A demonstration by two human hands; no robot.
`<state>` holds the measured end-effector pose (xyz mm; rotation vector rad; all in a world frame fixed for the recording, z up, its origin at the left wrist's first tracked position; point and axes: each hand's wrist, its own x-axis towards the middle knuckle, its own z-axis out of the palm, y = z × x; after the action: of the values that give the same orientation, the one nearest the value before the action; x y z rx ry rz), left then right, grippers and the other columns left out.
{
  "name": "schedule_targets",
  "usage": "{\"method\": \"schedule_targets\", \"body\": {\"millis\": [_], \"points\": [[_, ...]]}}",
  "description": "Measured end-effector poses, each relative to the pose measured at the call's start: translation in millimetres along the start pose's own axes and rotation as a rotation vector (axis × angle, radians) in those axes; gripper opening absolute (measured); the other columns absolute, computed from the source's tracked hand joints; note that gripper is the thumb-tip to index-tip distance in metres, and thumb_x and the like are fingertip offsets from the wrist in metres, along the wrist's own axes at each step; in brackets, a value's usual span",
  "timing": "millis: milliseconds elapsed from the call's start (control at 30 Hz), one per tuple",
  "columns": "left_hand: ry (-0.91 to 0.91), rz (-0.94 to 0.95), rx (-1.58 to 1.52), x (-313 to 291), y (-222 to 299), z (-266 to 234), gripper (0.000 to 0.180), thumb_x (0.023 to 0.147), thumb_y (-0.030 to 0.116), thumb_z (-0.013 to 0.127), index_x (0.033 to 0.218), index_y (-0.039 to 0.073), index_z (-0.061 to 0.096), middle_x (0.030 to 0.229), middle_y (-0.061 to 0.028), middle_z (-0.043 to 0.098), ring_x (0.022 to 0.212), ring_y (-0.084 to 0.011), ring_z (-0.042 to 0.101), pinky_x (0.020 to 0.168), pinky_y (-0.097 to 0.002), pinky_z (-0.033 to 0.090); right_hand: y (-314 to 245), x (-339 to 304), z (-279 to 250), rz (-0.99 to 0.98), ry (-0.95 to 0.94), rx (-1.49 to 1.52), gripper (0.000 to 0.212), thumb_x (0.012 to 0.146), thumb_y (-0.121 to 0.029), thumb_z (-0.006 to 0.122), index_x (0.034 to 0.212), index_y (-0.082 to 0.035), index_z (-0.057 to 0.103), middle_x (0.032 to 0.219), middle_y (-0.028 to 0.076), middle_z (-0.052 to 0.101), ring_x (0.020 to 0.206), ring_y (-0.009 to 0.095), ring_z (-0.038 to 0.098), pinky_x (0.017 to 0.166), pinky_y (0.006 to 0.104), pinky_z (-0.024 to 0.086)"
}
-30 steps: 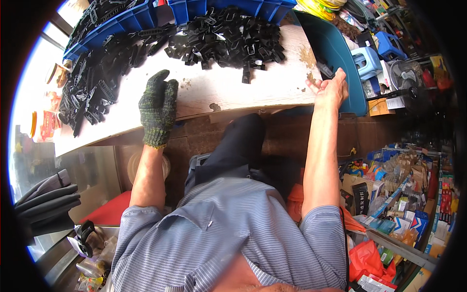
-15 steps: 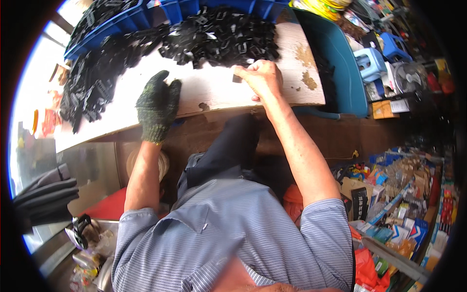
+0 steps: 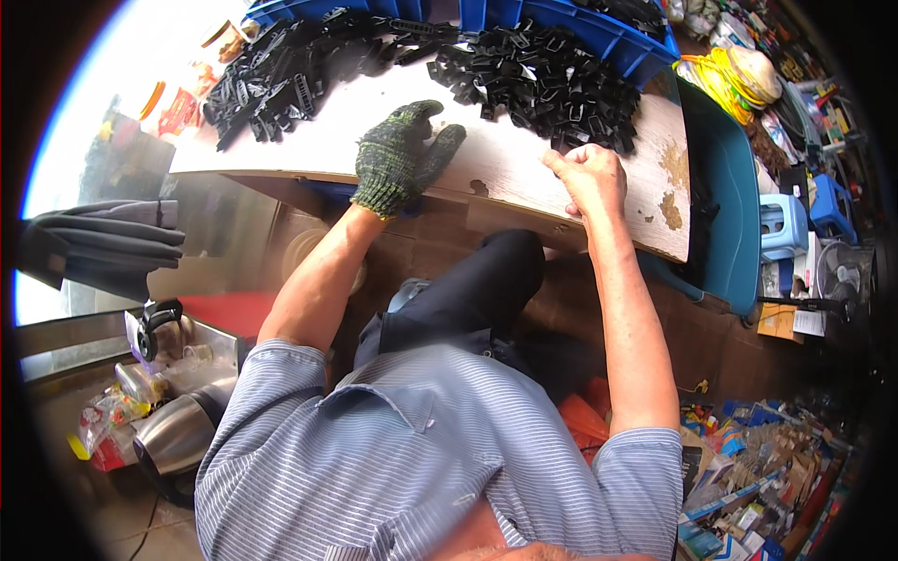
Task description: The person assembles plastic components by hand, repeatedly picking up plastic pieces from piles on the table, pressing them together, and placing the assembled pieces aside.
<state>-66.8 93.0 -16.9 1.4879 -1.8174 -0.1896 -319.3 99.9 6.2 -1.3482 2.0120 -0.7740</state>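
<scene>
- Here's my table, pale and worn, chipped to brown toward its right end.
- The left hand, in a dark green knitted glove, hangs over the table's near edge, thumb and fingers spread wide, bare tabletop showing in the gap.
- Now the right hand, bare, over the table right of middle: fingers curled narrow, thumb close by the forefinger. From my end I cannot tell whether they pinch a piece.
- Just beyond it, the right heap of black plastic pieces sprawls toward the table's far side.
- The left heap of black pieces covers the table's far left.
- Blue bins line the table's far edge.
- Off the table's right end I've got a teal bin, then a light-blue stool.
</scene>
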Motion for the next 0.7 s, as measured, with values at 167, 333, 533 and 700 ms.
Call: {"method": "schedule_targets", "body": {"millis": [167,333,533,700], "points": [[0.054,0.082,-0.02,0,-2,3,0.043,0.084,0.039,0.08,0.112,0.008,0.07,0.083,-0.0101,0.068,0.072,-0.0212,0.066,0.07,-0.0342,0.055,-7,-2,1,-0.035,-0.007,-0.129,0.03,0.079,-0.033,0.076,0.076,-0.005,0.067,0.063,0.004,0.063,0.045,0.015,0.058,0.043,0.0304,0.054],[0.018,0.031,0.089,1,-1,1,0.049,0.082,0.049,0.077,0.111,0.01,0.071,0.087,-0.0103,0.071,0.079,-0.0256,0.071,0.072,-0.0385,0.056,11,1,1,0.027,0.001,0.222,0.03,0.085,-0.031,0.075,0.079,-0.002,0.066,0.059,0.002,0.054,0.042,0.012,0.05,0.039,0.0305,0.051],[-0.045,0.032,-0.051,-1,-1,-3,0.046,0.084,0.047,0.077,0.113,0.012,0.07,0.09,-0.0106,0.072,0.082,-0.0257,0.071,0.076,-0.0377,0.057,16,-14,5,0.08,-0.087,0.628,0.028,0.092,-0.028,0.073,0.091,-0.002,0.065,0.056,0.001,0.053,0.036,0.01,0.044,0.039,0.0298,0.051],[-0.251,0.23,-0.374,-16,39,10,0.049,0.087,0.043,0.075,0.122,0.01,0.067,0.09,-0.0118,0.072,0.079,-0.028,0.071,0.074,-0.039,0.056,2,-37,15,0.118,-0.079,0.677,0.024,0.093,-0.028,0.071,0.099,-0.005,0.069,0.063,0.0,0.059,0.042,0.01,0.052,0.038,0.0309,0.055]]}}
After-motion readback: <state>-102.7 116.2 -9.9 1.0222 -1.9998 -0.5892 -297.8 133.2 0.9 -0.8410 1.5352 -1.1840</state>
